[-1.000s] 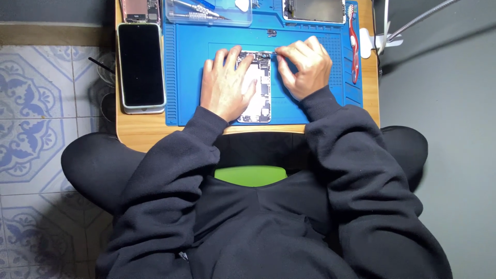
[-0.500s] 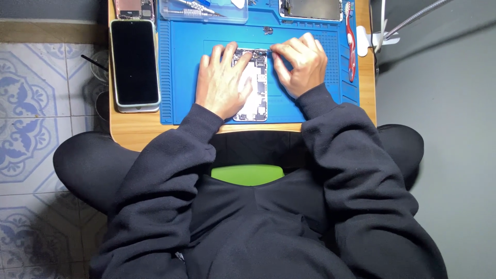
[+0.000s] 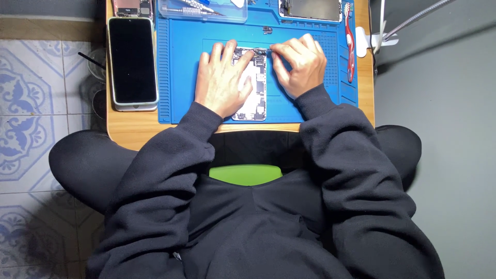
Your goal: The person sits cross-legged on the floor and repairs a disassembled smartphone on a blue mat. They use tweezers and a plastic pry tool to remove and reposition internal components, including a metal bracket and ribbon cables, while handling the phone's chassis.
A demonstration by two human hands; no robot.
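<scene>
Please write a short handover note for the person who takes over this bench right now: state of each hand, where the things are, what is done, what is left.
Left hand: flat on the opened phone, pinning it to the blue mat.
Right hand: fingertips pinched at the phone's top edge, on a thin tool or small part too small to tell.
Things: the opened phone lies in the middle of the mat, insides up. An intact dark phone lies left of the mat on the wooden table. A clear tray of tools sits at the back; a red-handled tool lies at the right.
Done: phone opened.
Left: work at the top edge is not finished; phone not closed.
</scene>
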